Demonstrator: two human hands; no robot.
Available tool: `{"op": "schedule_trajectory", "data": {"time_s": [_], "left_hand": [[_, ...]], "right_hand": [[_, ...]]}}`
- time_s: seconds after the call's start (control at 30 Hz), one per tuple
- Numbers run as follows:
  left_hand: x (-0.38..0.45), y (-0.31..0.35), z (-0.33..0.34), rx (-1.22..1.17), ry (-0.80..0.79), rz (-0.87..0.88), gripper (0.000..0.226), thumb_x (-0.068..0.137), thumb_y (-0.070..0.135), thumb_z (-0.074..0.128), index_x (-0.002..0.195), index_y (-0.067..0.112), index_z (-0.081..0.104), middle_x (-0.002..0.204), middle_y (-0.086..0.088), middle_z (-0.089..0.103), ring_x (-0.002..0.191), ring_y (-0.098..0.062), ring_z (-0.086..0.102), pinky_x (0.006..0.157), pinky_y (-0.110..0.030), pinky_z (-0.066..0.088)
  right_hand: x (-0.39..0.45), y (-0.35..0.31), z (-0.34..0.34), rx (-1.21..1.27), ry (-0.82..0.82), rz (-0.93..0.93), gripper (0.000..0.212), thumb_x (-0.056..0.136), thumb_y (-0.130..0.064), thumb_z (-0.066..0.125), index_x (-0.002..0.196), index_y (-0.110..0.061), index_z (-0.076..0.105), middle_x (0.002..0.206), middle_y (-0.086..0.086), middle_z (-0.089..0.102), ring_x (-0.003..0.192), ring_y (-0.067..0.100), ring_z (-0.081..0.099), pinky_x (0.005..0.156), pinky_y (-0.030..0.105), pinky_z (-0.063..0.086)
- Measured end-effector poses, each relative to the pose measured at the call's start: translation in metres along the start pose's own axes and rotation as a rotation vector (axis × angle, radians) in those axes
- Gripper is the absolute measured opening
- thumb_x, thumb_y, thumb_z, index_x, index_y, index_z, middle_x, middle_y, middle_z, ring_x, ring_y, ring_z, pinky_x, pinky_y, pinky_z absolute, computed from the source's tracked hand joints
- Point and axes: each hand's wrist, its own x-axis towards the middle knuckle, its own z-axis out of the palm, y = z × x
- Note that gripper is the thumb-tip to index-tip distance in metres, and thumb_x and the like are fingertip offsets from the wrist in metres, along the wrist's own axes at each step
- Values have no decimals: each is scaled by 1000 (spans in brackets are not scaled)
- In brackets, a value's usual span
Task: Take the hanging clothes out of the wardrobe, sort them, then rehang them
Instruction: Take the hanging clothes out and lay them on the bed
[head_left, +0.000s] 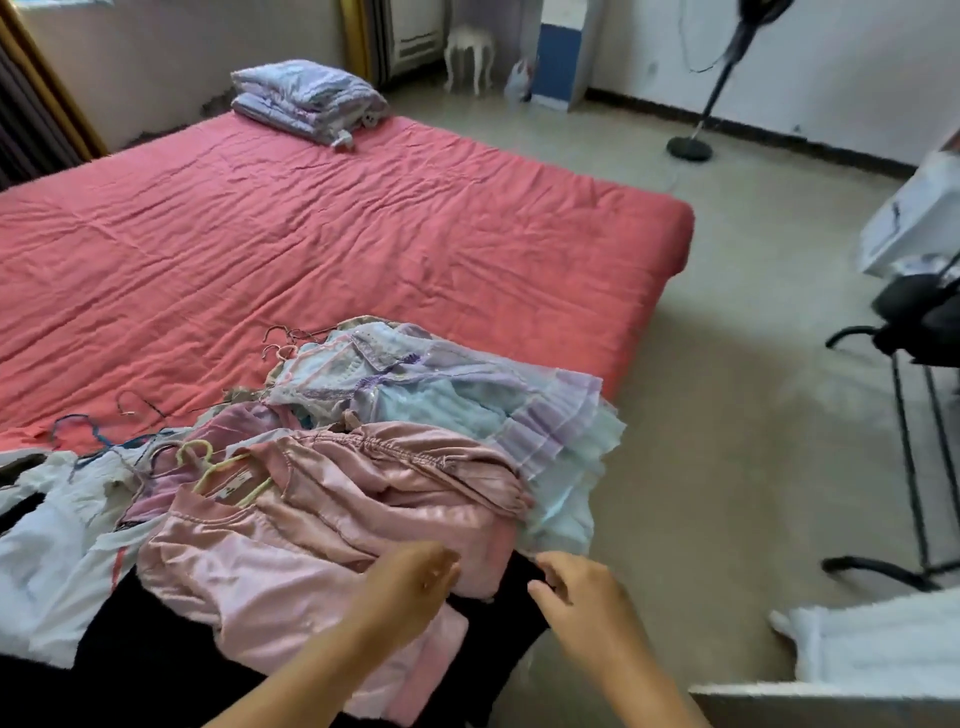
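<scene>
The head view is looking down at a pile of clothes lying at the near corner of a bed with a coral-red sheet (363, 223). The clothes are out of the wardrobe and most are keeping their hangers, probably so that they can go back on the rail quickly after sorting. A pink satin garment (322, 530) on a pale yellow hanger (228, 470) is lying on top, a lilac and pale blue frilled dress (467, 395) is lying behind it, white clothes (57, 525) are spreading to the left, and a black garment (498, 608) is showing underneath. The left hand (410, 587) is resting on the hem of the pink garment with loosely bent fingers; whether it is pinching the cloth I cannot tell. The right hand (576, 592) is hovering just beside the black garment with curled fingers; if it is gripping something I cannot tell. The bed is serving as the sorting surface, and a folded quilt (306, 101) is sitting at its far end. On the pale floor a standing fan (722, 73), a white stool (470, 52) and a black metal rack (914, 441) are standing well apart.
</scene>
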Motion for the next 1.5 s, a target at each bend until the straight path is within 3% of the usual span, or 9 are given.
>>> {"op": "schedule_trajectory", "data": {"time_s": [0.1,0.17,0.3,0.53,0.7,0.97,1.17,1.3,1.5], "left_hand": [[-15,59,19,93,-87,162,57,76,56,26,99,23,67,95,7,67,93,-14,60,75,-24,40],[-31,104,39,135,-155,290,66,72,62,21,97,23,67,96,7,66,92,-13,61,76,-27,45],[-74,193,84,99,-288,513,71,68,68,19,102,29,67,94,16,66,85,-6,61,74,-18,44],[-160,339,151,199,-468,992,28,94,46,43,112,36,61,108,15,64,91,-5,60,78,-20,45],[-212,425,185,122,-532,1263,27,94,43,45,111,33,64,105,16,66,88,-4,61,76,-20,48],[-296,575,217,-91,-578,1671,41,90,51,41,124,34,57,108,15,66,95,-4,61,80,-24,48],[-333,685,245,-194,-679,1847,40,88,53,47,124,39,53,90,15,67,89,-6,62,77,-28,49],[-362,754,241,-318,-740,1984,38,90,49,51,127,39,52,93,12,68,90,-8,63,79,-28,50],[-417,839,222,-569,-807,2106,35,90,46,54,123,34,57,89,9,71,89,-8,65,81,-29,50]], "right_hand": [[-75,35,-22,92,131,152,39,82,-48,54,114,-28,63,103,-8,66,97,13,60,80,22,41],[-132,62,-32,178,251,266,54,70,-58,47,108,-25,68,91,-9,66,90,14,62,77,19,41],[-245,111,-50,239,543,522,23,80,-33,68,100,-23,71,72,-18,57,77,4,59,73,19,43],[-423,159,-73,293,898,833,28,88,-29,64,114,-22,64,85,-12,62,82,5,60,73,18,44],[-508,165,-89,257,1226,972,30,82,-22,71,111,-16,67,86,-5,67,81,10,62,73,26,49],[-604,158,-149,19,1656,1137,29,77,-21,76,104,-17,69,88,-1,68,79,14,63,76,34,52],[-652,157,-219,-226,1894,1223,28,75,-20,77,102,-17,69,85,-4,68,74,2,61,67,0,39],[-677,153,-273,-344,2030,1234,25,75,-22,76,97,-28,65,84,-12,64,82,-5,58,64,-1,38],[-716,133,-343,-598,2176,1261,24,77,-23,74,98,-28,63,84,-13,62,74,4,59,65,4,43]]}}
